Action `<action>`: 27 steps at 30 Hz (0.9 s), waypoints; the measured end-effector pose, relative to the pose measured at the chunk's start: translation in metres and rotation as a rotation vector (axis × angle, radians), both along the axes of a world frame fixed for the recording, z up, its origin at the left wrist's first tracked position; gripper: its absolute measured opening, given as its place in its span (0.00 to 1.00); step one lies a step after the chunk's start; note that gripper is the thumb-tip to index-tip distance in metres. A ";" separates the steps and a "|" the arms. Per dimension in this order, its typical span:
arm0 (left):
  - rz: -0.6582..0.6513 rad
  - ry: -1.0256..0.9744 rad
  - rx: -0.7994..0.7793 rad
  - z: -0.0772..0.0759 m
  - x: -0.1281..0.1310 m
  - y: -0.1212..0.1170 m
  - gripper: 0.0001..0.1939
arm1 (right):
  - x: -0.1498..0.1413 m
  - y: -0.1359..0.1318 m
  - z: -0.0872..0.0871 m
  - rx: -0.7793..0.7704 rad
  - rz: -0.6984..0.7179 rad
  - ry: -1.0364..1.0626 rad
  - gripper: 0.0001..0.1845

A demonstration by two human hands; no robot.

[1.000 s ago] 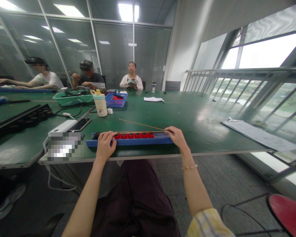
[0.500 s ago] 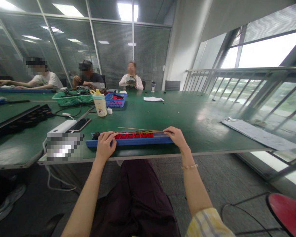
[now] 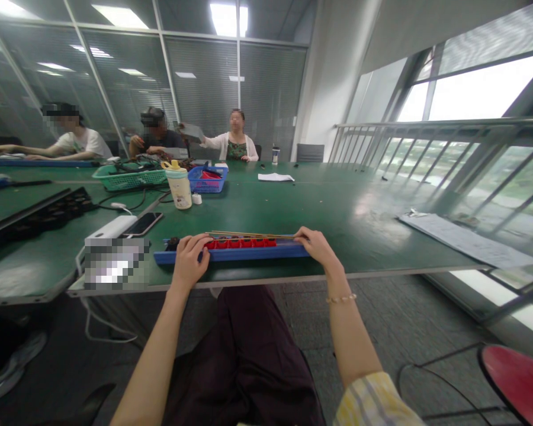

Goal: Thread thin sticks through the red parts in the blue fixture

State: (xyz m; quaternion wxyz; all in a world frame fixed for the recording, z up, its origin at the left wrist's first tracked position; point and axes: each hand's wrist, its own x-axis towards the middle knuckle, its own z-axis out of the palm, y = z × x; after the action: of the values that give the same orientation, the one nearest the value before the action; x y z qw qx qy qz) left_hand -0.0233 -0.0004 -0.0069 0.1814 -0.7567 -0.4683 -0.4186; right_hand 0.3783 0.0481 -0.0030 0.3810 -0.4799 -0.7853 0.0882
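A long blue trough (image 3: pixel 231 255) lies along the near table edge, with a row of red pieces (image 3: pixel 242 243) inside. Over its left part curls my left hand (image 3: pixel 190 258), thumb on the near side and fingers reaching across the top; it grips the trough. My right hand (image 3: pixel 314 245), at the trough's right end, is closed in a pinch on the end of a thin tan stick (image 3: pixel 266 235). The stick runs leftward above the red pieces, and a second thin line beside it is hard to separate. Something dark (image 3: pixel 172 244) sits at the trough's left end.
Left of the trough are a phone (image 3: pixel 145 224), a white power strip (image 3: pixel 111 231) and a cream cup (image 3: pixel 178 188). Farther back stand a green basket (image 3: pixel 131 178) and a blue basket (image 3: pixel 209 183). A clipboard (image 3: pixel 457 236) lies right. Several people sit across.
Both my hands stay nearly in place; the thin stick's left part has shifted slightly towards the trough. Across the table, a person has stretched an arm out leftward with a grey object.
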 end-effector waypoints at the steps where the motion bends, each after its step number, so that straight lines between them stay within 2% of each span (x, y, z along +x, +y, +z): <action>1: -0.006 0.002 -0.003 0.000 0.000 0.000 0.16 | 0.000 0.000 0.000 -0.002 -0.006 -0.014 0.05; 9: -0.024 0.005 -0.011 -0.001 -0.001 0.001 0.15 | -0.004 -0.001 0.006 0.027 -0.036 -0.141 0.05; 16: -0.020 0.006 -0.020 -0.001 -0.001 0.001 0.15 | -0.010 -0.009 0.013 -0.001 -0.118 -0.260 0.04; 27: 0.000 -0.003 -0.011 0.001 0.000 -0.001 0.15 | -0.010 -0.005 0.010 -0.018 -0.040 -0.137 0.02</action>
State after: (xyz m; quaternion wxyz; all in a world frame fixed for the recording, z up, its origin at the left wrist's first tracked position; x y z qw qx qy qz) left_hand -0.0231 -0.0013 -0.0060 0.1764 -0.7570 -0.4708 -0.4173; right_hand 0.3686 0.0431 0.0066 0.3239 -0.5040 -0.7988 0.0548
